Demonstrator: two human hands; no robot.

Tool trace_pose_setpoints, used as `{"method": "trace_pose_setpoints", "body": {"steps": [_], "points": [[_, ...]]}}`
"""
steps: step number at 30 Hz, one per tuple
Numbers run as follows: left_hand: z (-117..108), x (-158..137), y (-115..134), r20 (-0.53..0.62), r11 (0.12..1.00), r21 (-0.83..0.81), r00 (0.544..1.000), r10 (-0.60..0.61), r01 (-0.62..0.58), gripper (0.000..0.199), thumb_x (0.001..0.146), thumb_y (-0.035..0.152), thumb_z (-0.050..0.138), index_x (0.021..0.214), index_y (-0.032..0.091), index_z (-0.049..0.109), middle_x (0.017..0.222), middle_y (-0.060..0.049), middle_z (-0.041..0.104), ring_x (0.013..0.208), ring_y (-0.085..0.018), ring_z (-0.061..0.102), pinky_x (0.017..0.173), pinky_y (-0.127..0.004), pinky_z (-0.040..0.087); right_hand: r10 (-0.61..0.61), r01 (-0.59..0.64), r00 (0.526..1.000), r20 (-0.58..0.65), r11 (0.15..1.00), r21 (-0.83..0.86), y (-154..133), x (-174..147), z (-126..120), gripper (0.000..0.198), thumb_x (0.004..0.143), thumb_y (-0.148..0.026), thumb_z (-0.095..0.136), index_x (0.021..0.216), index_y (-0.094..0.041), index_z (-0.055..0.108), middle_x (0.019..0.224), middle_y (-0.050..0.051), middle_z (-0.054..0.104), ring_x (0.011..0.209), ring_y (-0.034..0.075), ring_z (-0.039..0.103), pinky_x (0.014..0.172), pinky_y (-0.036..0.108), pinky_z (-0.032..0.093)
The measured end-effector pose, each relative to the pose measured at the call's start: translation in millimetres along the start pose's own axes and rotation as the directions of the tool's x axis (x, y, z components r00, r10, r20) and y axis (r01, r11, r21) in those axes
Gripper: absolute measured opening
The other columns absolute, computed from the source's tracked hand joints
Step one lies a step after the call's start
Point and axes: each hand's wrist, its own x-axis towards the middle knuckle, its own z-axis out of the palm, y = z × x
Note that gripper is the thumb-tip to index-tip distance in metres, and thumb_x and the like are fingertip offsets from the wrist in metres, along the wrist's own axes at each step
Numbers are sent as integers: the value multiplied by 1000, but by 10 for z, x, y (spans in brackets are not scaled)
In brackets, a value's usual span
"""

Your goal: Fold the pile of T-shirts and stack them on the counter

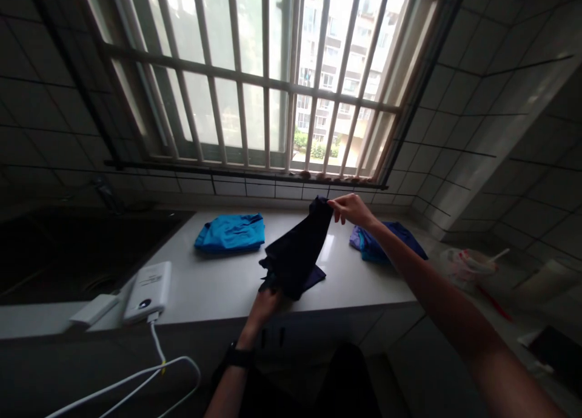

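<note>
A dark navy cloth garment (297,248) is stretched between my two hands over the white countertop (218,284); which kind of garment it is I cannot tell. My right hand (350,210) pinches its upper corner and holds it raised. Near the counter's front edge, my left hand (268,303) grips the lower end, its fingers partly hidden by the fabric. Part of the dark cloth rests on the counter. To the left lies a folded bright blue garment (231,232). Behind my right forearm is a stack of folded blue and purple clothes (400,239).
A white power bank (148,292) with a cable plugged in sits at front left, beside a smaller white box (94,310). A dark sink (68,248) is at far left. Plastic-wrapped containers (470,263) stand at right. A barred window (264,78) rises behind.
</note>
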Motion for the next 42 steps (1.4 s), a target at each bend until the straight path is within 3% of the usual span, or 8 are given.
{"method": "trace_pose_setpoints", "body": {"steps": [4, 8, 14, 22, 26, 33, 39, 42], "points": [[-12, -45, 82, 20, 997, -17, 997, 77, -77, 37, 81, 55, 59, 89, 20, 70, 85, -7, 74, 82, -26, 68, 75, -35, 53, 21, 17, 944, -330, 994, 110, -25, -18, 38, 61, 92, -74, 47, 75, -21, 70, 45, -2, 59, 38, 15, 54, 46, 26, 42], [-4, -57, 183, 12, 992, -85, 996, 91, -90, 40, 81, 56, 60, 89, 19, 71, 88, -7, 75, 78, -22, 67, 72, -33, 53, 90, -68, 991, -101, 976, 205, 91, -6, -29, 59, 82, -77, 60, 81, -18, 69, 52, 1, 63, 40, 16, 57, 39, 24, 37], [18, -21, 129, 13, 985, -144, 995, 94, -91, 46, 80, 61, 62, 87, 17, 72, 85, -7, 72, 76, -22, 66, 67, -31, 52, 185, -152, 872, -454, 982, 109, 502, -42, -96, 51, 96, -63, 44, 94, -19, 68, 70, 6, 68, 63, 22, 66, 57, 31, 50], [49, -19, 79, 2, 981, -117, 988, 153, -152, 46, 78, 63, 65, 86, 18, 73, 97, -6, 62, 68, -14, 59, 65, -30, 54, 58, -178, 920, -387, 943, -282, 559, -566, 373, 38, 96, -28, 39, 115, -17, 70, 113, 15, 62, 110, 29, 61, 104, 41, 45], [41, -13, 81, 28, 975, -147, 985, 171, -165, 43, 78, 60, 67, 87, 19, 71, 104, -6, 60, 77, -16, 63, 76, -32, 56, -101, 102, 995, 19, 968, -227, 445, -816, 737, 45, 97, -34, 49, 138, -21, 59, 134, 14, 57, 127, 30, 55, 114, 44, 40], [-8, -101, 351, 157, 966, -239, 978, 136, -96, 36, 85, 56, 61, 92, 20, 64, 88, -3, 68, 87, -22, 63, 83, -34, 54, -60, 22, 797, 601, 997, 70, 523, -866, 1176, 97, 69, -53, 85, 152, -19, 47, 147, 16, 55, 137, 34, 50, 114, 43, 40], [-223, -328, 885, 171, 944, -293, 963, 208, -152, 36, 89, 54, 59, 96, 20, 64, 87, -2, 65, 82, -19, 60, 75, -29, 52, -108, -317, 414, 904, 914, 255, 362, -974, 1108, 46, 69, -59, 82, 88, -18, 72, 81, -1, 70, 72, 15, 63, 64, 23, 49], [-369, -390, 1137, 234, 933, -331, 945, 227, -142, 35, 89, 52, 62, 97, 18, 66, 85, -3, 65, 76, -17, 58, 67, -26, 49, -237, -507, 440, 866, 731, 458, 274, -1069, 1018, 49, 67, -57, 84, 92, -17, 72, 85, -1, 70, 75, 15, 63, 69, 24, 50]]}}
